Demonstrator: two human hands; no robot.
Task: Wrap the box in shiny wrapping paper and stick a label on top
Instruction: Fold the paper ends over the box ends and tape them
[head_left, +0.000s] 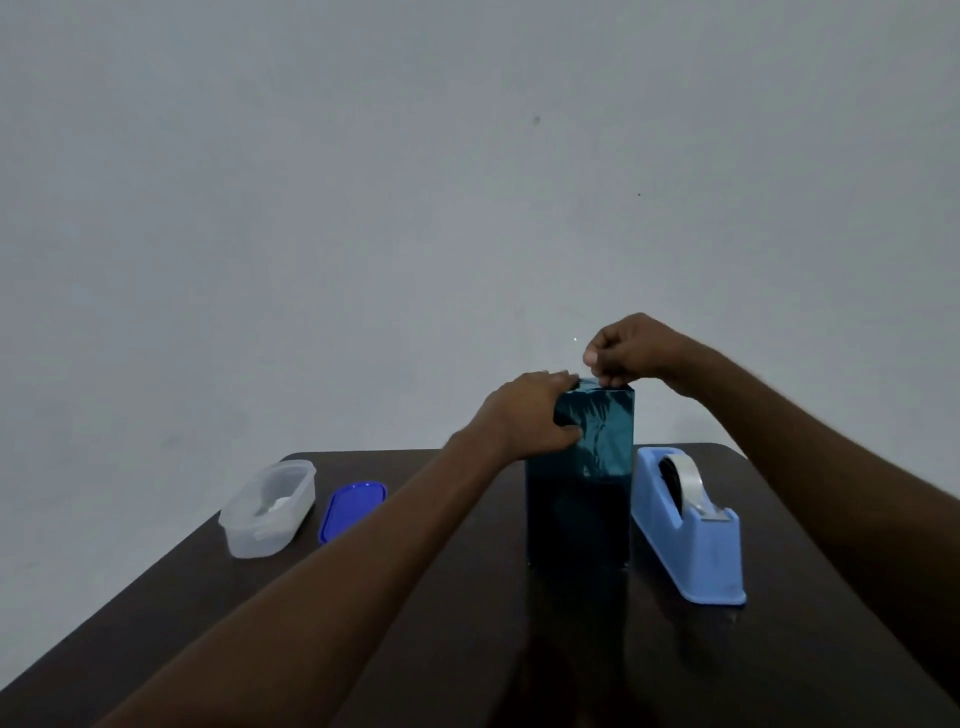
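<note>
Teal shiny wrapping paper (597, 441) covers the box (579, 519), which stands upright at the table's (467, 649) centre. Our left hand (524, 415) grips its upper left side, thumb on the front, while our right hand (626, 353) pinches the paper at the top edge. At three o'clock, just beside it, sits a blue tape dispenser (685, 530); at nine o'clock lie a blue lid (350, 509) and a clear container (267, 509) (contents unclear).

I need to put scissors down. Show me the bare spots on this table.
Bare table lies in front of the clear container and blue lid, under the left forearm, and near the front edge. It is crowded between the wrapped box and tape dispenser, which stand almost touching.
</note>
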